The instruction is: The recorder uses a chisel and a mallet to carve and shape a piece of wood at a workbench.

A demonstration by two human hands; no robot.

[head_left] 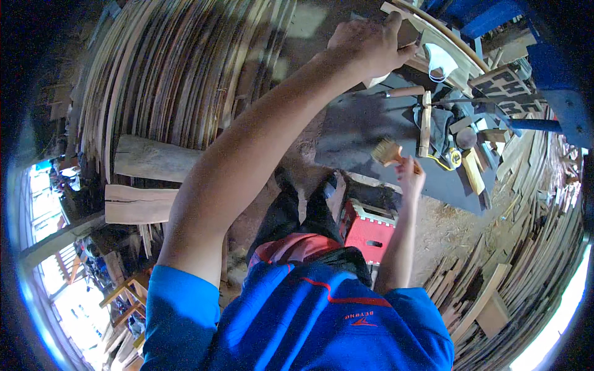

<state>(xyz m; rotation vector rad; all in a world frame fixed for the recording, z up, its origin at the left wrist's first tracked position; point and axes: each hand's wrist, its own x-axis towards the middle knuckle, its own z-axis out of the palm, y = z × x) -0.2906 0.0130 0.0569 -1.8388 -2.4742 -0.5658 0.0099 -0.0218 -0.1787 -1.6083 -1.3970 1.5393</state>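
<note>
- Workshop: stacked planks [179, 68] seen behind dark tabletop [365, 123].
- Left hand [365, 43]: grip closed on wooden frame [442, 37].
- Right hand [410, 176]: grip closed on brush [388, 151], held over tabletop.

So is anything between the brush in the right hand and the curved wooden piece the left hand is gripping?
Nothing solid that shows. The paintbrush in the right hand hangs over the dark mat; the curved wooden piece under the left hand lies beyond, across open mat.
</note>
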